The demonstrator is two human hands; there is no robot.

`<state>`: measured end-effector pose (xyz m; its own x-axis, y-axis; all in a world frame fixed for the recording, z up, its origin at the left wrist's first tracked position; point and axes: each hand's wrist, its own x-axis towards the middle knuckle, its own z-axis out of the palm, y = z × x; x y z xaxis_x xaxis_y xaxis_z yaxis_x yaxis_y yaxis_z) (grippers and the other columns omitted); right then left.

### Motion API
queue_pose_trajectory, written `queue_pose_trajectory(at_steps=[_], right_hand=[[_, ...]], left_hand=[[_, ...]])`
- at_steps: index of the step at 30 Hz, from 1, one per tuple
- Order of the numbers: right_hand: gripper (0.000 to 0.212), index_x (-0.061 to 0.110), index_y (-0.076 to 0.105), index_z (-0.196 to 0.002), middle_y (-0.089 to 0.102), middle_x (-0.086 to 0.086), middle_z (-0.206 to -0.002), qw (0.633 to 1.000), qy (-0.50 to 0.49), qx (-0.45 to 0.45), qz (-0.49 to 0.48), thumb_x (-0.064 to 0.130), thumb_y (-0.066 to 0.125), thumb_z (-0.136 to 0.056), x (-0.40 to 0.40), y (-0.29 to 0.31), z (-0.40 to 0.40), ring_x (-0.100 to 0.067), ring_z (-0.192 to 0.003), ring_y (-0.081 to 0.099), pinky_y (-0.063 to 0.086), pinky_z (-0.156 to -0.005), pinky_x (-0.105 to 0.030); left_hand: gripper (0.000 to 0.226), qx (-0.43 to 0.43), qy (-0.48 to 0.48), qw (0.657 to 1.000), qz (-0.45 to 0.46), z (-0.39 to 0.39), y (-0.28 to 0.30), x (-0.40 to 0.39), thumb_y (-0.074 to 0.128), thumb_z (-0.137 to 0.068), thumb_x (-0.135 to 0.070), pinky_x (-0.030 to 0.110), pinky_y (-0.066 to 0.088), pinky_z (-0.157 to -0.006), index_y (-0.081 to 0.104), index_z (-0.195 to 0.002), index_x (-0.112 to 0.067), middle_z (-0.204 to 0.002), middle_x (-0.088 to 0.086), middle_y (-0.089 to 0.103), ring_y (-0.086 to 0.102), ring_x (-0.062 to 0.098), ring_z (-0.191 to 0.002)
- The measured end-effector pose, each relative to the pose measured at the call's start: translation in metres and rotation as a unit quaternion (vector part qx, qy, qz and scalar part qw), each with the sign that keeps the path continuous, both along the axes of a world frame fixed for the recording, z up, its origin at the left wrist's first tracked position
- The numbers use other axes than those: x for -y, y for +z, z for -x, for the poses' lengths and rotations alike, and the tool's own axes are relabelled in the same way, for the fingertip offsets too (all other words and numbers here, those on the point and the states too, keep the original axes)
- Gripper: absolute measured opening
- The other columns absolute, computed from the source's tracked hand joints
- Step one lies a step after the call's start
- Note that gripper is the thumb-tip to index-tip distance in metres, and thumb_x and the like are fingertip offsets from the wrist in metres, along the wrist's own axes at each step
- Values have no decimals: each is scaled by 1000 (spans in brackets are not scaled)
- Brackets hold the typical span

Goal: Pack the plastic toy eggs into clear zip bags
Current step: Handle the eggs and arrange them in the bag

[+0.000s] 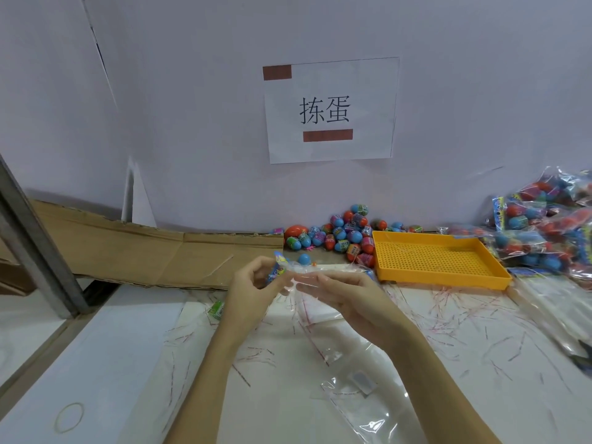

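My left hand [253, 286] pinches the printed blue header of a clear zip bag [315, 309] above the white table. The bag's film drapes down toward me. My right hand [346, 298] lies against the bag with straight fingers, touching the film just right of the left hand. A pile of loose red and blue toy eggs [339, 237] sits against the wall behind my hands. One blue egg [303, 259] lies apart, just beyond my fingers.
An orange perforated tray [439, 261] lies right of the egg pile. Filled bags [544, 225] are heaped at far right. Flattened cardboard [144, 248] lies at left. Peeled strips litter the table [448, 315]. More clear bags [362, 389] lie near me, and a green packet [217, 309].
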<state>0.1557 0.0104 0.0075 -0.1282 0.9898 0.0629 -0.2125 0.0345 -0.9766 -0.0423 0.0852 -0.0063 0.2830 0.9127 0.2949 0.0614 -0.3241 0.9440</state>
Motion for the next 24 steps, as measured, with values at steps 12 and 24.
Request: queue_pose_trajectory(at_steps=[12,24], right_hand=[[34,24,69,-132,62,17,-139,998,5,68,-7,34,53,-104,-1,1,5,8,-133,49,29,-113,-23],[23,24,80,-102,77,12,-99,884,-114,408,-195,16,59,-98,2,-14,31,-5,-97,68,52,-89,-30]], left_hand=[[69,-97,8,985,-140,1,-2,2,77,-93,-24,23,45,-105,43,-148,-48,-144,-29,52,49,3,-136],[51,-290,46,832,-471,-15,-9,7,87,-78,-9,30,41,-98,72,-126,-15,-103,-5,75,63,17,-100]])
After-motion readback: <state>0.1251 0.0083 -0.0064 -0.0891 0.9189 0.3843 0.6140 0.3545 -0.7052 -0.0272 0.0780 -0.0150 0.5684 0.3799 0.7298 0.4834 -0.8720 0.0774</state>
